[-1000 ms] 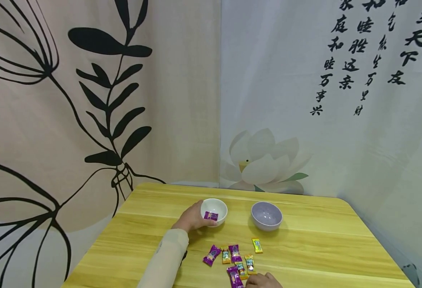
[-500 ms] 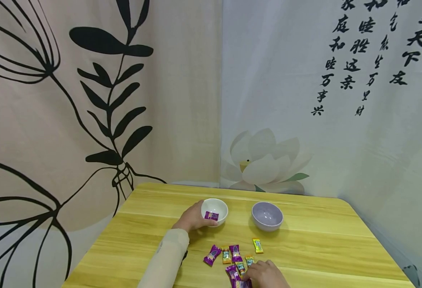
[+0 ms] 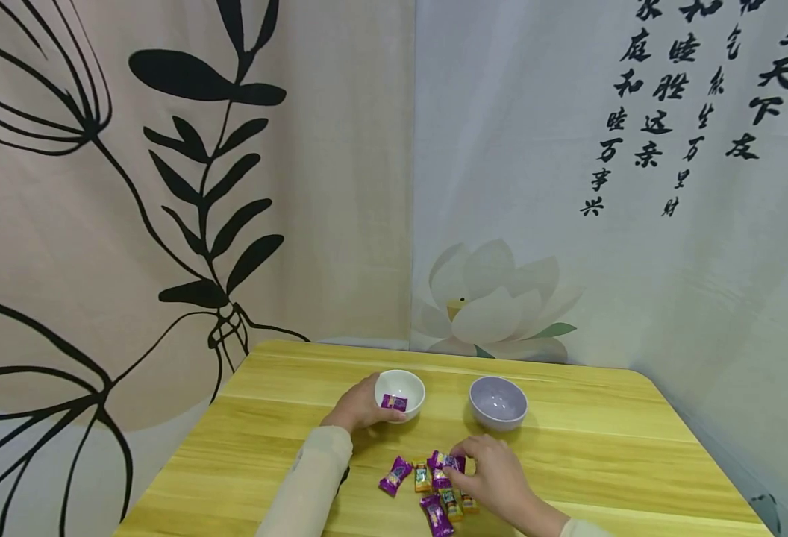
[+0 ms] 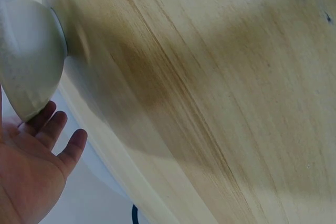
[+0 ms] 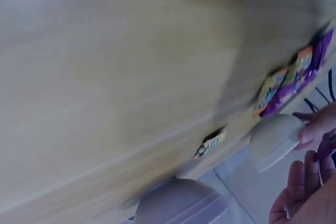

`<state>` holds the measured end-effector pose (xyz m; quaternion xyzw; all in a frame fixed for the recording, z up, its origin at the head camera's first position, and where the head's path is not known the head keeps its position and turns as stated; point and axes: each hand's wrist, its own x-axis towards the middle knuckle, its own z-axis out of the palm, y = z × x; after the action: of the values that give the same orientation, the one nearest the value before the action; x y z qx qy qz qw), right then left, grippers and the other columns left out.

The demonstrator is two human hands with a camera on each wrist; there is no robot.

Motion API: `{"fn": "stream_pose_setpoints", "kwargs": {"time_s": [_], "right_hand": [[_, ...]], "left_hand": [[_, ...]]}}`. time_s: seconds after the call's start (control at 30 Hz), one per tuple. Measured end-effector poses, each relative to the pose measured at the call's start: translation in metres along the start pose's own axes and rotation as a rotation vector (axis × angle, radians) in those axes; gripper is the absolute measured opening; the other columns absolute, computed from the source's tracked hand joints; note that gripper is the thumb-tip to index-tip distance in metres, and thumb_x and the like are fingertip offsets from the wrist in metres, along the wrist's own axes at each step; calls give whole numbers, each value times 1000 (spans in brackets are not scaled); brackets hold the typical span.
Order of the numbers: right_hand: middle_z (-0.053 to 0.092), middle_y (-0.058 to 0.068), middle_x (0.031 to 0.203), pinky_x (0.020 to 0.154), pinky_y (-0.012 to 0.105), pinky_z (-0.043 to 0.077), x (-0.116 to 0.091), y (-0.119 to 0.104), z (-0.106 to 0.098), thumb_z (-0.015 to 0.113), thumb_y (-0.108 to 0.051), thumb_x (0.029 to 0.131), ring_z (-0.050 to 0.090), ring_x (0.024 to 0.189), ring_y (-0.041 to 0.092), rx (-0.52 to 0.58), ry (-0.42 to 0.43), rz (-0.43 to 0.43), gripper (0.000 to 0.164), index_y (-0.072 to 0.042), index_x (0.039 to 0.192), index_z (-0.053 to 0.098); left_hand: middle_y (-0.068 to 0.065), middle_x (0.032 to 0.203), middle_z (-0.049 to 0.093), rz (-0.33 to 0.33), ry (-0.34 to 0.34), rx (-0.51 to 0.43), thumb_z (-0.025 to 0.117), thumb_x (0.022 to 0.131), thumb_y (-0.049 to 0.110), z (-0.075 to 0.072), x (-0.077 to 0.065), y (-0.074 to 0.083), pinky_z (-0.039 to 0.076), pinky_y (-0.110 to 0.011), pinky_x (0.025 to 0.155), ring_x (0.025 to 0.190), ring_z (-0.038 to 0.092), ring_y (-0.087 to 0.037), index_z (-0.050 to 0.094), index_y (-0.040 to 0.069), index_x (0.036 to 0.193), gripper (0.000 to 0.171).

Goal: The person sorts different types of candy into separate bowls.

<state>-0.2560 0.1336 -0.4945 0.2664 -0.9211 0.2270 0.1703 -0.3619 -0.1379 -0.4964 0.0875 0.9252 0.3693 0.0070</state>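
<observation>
My left hand (image 3: pixel 360 406) grips the white bowl (image 3: pixel 416 388) from its left side, thumb across the near wall. Inside that bowl lies a purple-wrapped candy (image 3: pixel 394 403). In the left wrist view the fingers of that hand (image 4: pixel 39 166) reach along the bowl's outside. My right hand (image 3: pixel 501 477) pinches another purple candy (image 3: pixel 453 462) over the loose candies, thumb and fingertips at its right end. That held candy (image 5: pixel 326 145) shows at the right edge of the right wrist view. Below it lie several candies, purple ones (image 3: pixel 437 516) and orange-yellow ones (image 3: pixel 422 477).
A lavender bowl (image 3: pixel 498 403) stands to the right of the white one, with nothing seen in it. A small yellow candy (image 5: pixel 211 143) lies apart from the others, hidden behind my right hand in the head view. The wooden table (image 3: pixel 622 447) meets a printed curtain (image 3: pixel 340 224).
My right hand came in from the near edge, took hold of a purple candy and carried it forward over the group. The left hand and both bowls stay in place.
</observation>
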Motion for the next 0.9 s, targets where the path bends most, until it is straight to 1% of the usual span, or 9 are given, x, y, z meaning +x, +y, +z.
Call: {"fn": "stream_pose_setpoints", "kwargs": {"time_s": [0.1,0.3,0.43,0.53,0.6,0.7,0.9], "right_hand": [[66,-16,88,75,35,51,11,0,2,79,-41,81,58,83,6,5,16,45,20,-24,89,74],[68,-13,87,76,36,53,33,-2,6,79,-39,82,62,85,11,2,68,70,20,-22,90,75],[65,-12,84,68,32,53,48,-4,10,79,-37,84,63,80,12,18,66,98,19,-20,90,74],[63,-11,84,62,29,50,58,-4,14,78,-38,84,60,76,11,19,64,122,20,-20,90,73],[63,-9,84,60,28,48,63,-4,17,78,-38,85,57,73,9,11,73,129,20,-19,90,73],[63,-8,83,58,27,46,72,-4,21,77,-39,85,54,69,8,10,84,153,21,-19,89,72],[65,-4,84,62,33,50,90,-4,27,76,-39,86,57,73,12,16,88,223,23,-16,89,74]], "left_hand": [[-15,126,60,3,-1,-2,90,68,46,0,-1,0,47,-55,98,111,59,-33,46,2,142,97],[-15,125,61,-2,1,4,90,68,47,0,0,0,47,-54,97,110,59,-32,46,3,141,97],[-15,125,61,6,1,8,90,67,47,0,0,-1,47,-55,96,109,59,-32,46,3,141,97],[-15,124,61,18,-1,8,90,67,48,0,0,-1,48,-55,96,107,60,-31,47,2,140,96],[-15,123,62,24,-2,4,90,67,49,0,0,-2,48,-54,95,105,60,-30,47,3,140,96],[-14,123,62,16,-6,-1,89,67,50,1,1,-3,48,-54,95,104,60,-29,47,4,140,96],[-14,123,61,12,-8,0,89,68,49,1,1,-2,48,-53,95,104,59,-28,46,3,141,96]]}}
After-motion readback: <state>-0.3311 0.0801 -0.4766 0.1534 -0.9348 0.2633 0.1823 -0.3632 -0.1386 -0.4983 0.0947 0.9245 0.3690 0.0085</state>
